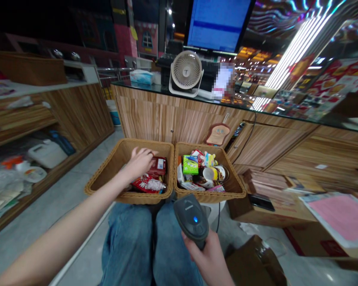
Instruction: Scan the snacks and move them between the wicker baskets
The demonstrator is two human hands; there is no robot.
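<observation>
My left hand reaches into the left wicker basket, over a dark red box with a white label. Its fingers are spread, and I cannot tell whether they touch the box. Beside the box lie a red packet with white snowflakes and a clear-looking container. Held over my lap, a dark barcode scanner with a lit blue light sits in my right hand. The right wicker basket holds a green box, a yellow-labelled jar and several other packs.
Behind the baskets stands a wooden counter with a small fan and a monitor. Cardboard boxes are at the right, a phone on one. Left, a shelf unit holds a white jug.
</observation>
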